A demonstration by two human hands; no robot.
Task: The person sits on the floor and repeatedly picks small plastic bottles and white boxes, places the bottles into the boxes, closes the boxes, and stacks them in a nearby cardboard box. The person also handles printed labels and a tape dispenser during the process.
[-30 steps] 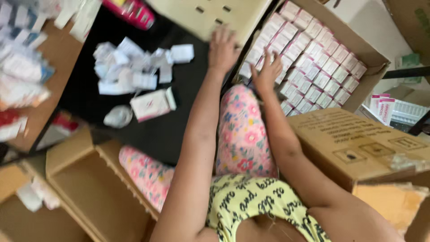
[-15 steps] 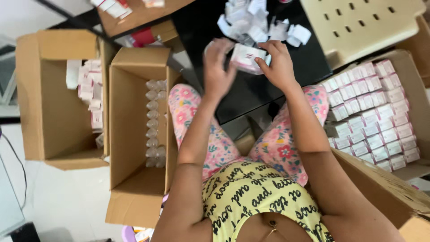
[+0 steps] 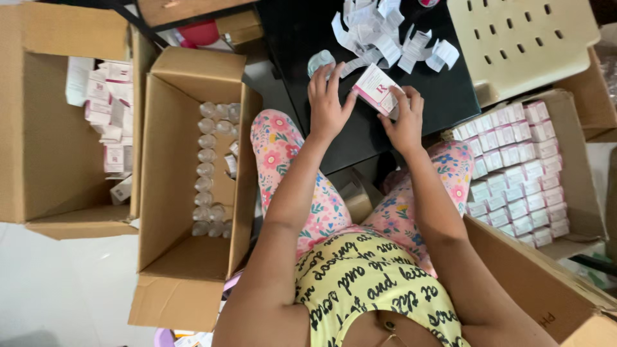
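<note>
Both my hands hold a small white and pink carton (image 3: 376, 90) over a black table (image 3: 443, 103). My left hand (image 3: 328, 103) touches the carton's left end with its fingers spread. My right hand (image 3: 405, 119) grips the carton's right end from below. A small clear bottle (image 3: 320, 62) lies on the table just above my left hand. A pile of folded white paper leaflets (image 3: 385, 35) lies on the table beyond the carton.
A cardboard box (image 3: 168, 186) with a row of clear bottles (image 3: 209, 170) stands at my left. Further left, another box (image 3: 38, 128) holds loose pink and white cartons. At my right a box (image 3: 581, 167) is filled with packed cartons (image 3: 514, 170). A beige plastic stool (image 3: 520, 38) stands top right.
My view has swung from the right-hand box to the table. My hands left the packed box, came together over the table and took hold of the carton.
</note>
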